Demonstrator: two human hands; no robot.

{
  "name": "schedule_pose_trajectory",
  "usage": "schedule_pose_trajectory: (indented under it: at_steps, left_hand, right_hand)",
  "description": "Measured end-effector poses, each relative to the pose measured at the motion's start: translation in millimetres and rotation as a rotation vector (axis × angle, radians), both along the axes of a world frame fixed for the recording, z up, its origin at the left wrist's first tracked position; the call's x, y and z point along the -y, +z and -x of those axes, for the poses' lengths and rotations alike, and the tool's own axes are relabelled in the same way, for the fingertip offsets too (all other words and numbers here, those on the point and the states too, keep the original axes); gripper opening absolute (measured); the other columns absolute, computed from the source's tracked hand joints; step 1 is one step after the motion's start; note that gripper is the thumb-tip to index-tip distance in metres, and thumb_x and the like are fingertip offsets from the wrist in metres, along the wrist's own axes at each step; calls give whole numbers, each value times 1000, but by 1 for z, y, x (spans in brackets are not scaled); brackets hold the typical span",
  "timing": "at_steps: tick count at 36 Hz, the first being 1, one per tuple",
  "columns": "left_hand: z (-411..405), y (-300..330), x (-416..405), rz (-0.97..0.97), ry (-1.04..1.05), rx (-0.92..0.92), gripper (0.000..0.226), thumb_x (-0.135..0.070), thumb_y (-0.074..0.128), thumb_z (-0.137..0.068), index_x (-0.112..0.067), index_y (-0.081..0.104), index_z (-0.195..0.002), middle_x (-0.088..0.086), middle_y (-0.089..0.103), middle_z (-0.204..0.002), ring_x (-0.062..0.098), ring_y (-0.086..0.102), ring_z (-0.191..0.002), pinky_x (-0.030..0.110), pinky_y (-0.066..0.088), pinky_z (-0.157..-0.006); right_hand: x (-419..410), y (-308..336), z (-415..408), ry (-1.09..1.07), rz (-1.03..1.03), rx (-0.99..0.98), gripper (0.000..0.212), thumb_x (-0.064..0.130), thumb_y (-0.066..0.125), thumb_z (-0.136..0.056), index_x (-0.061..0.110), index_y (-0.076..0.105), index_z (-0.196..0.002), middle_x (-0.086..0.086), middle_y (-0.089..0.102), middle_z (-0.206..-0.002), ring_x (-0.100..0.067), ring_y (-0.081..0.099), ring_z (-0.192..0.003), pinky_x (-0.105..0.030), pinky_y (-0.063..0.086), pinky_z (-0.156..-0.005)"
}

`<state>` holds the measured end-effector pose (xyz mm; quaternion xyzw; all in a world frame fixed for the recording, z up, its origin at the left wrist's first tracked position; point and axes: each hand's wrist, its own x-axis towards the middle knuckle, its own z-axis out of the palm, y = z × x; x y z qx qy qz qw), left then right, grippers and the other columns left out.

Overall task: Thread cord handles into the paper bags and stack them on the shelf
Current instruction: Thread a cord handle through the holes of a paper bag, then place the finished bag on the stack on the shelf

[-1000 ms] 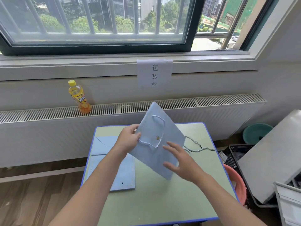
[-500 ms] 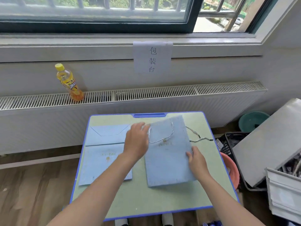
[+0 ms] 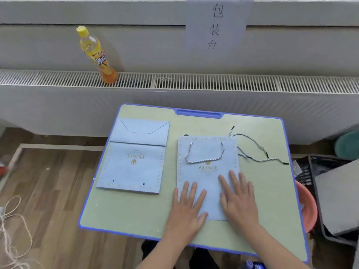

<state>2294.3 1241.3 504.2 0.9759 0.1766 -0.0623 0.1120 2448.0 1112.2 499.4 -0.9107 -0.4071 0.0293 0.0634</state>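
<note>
right now both hands lie flat on the threaded paper bag (image 3: 207, 171), fingers straight and spread, pressing its near end onto the desk (image 3: 136, 210). left hand (image 3: 187, 208) covers the bag's near left corner, right hand (image 3: 238, 200) its near right part. neither grips anything. the bag's cord handle (image 3: 204, 154) loops across its far half above the gold prince print. unthreaded bag (image 3: 134, 158) lies flat on the desk's left side, holes toward the person, apart from the first. loose cords (image 3: 254, 152) lie just right of the threaded bag. yellow drink bottle (image 3: 97, 55) stands on the radiator grille (image 3: 213, 82). paper sign (image 3: 215, 26) hangs above.
</note>
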Motion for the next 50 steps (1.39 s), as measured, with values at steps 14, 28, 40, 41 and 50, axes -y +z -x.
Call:
schedule_pose_trajectory:
  at_steps: [14,28,40,41,50]
  left_hand:
    - [-83,15,-49,-19,265,-71,62,-43,34,-86,-17,45,-142,10,44,-149,29,29,-139,55,37,-107]
    - [-73,57,-29,352,828,-97,82,-36,60,-92,-9,10,-152,8,28,-150,30,29,-136,40,36,-104]
    - [-38,112,-46,796,1065,390,21,-19,64,-85,-22,61,-105,2,63,-80,17,58,-70,29,46,-63]
    - [-33,118,-48,804,1058,433,22,-18,64,-86,-27,59,-106,-1,60,-75,14,56,-66,24,44,-59]
    - [47,163,-81,837,1193,759,39,-16,55,-94,-54,54,-102,0,63,-80,22,61,-74,35,54,-69]
  right_hand:
    - [-52,13,-71,80,84,-151,59,42,36,-89,18,49,-141,-14,41,-150,-30,26,-139,-48,19,-108]
    - [-47,47,-42,-347,27,-412,61,43,57,-91,23,34,-144,-7,37,-138,-29,40,-121,-40,42,-91]
    - [-42,105,-43,-414,-502,-667,54,26,65,-87,19,46,-137,2,48,-123,-19,50,-114,-38,43,-95]
    - [-47,113,-40,-391,-538,-664,57,25,65,-88,21,43,-140,4,47,-126,-16,50,-114,-36,43,-94]
    - [-135,163,5,-80,-632,-732,54,26,66,-88,28,45,-138,13,47,-126,-10,53,-113,-37,45,-97]
